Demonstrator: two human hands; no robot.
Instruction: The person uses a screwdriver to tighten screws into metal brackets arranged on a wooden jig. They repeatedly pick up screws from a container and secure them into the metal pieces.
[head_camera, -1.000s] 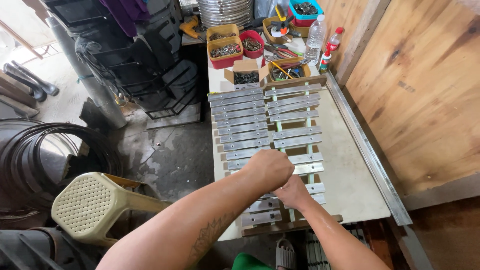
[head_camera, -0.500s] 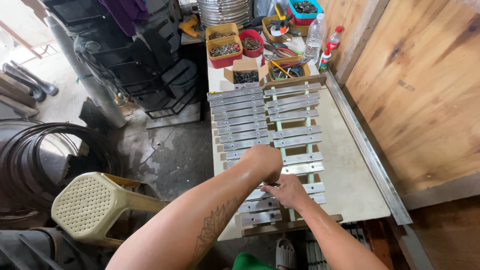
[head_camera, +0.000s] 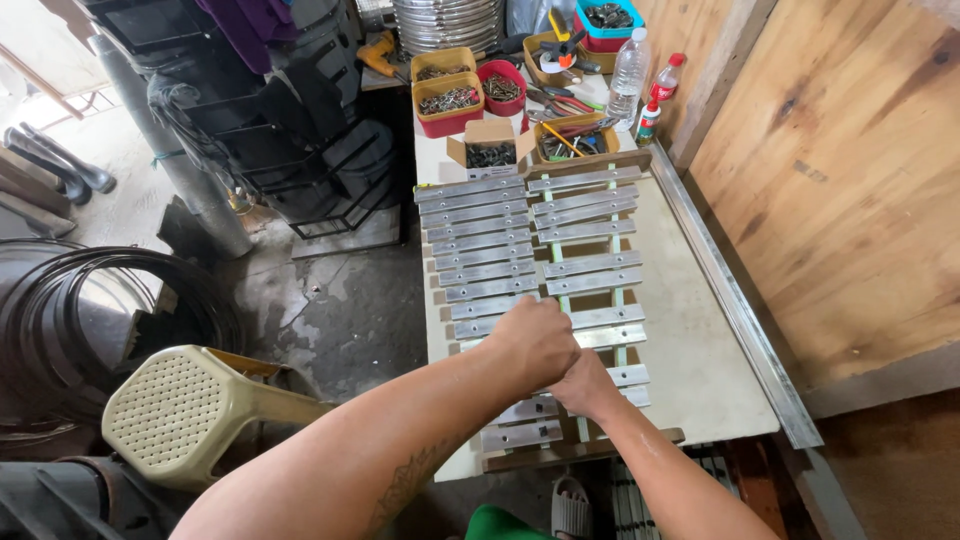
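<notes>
The left hand (head_camera: 537, 338) is curled into a fist, pressed against the right hand (head_camera: 585, 385), over the metal slats (head_camera: 500, 235) laid in two columns along the worktop (head_camera: 700, 350). Both sit near the worktop's near edge; whether the right hand's fingers pinch anything cannot be told. Trays of screws (head_camera: 447, 100) crowd the far edge.

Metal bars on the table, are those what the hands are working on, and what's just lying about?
In hand:
left hand
right hand
metal bars
wooden frame
work table

Lying about:
red bins of small parts
cardboard box
clear bottle
beige plastic stool
black coiled hoops
</notes>
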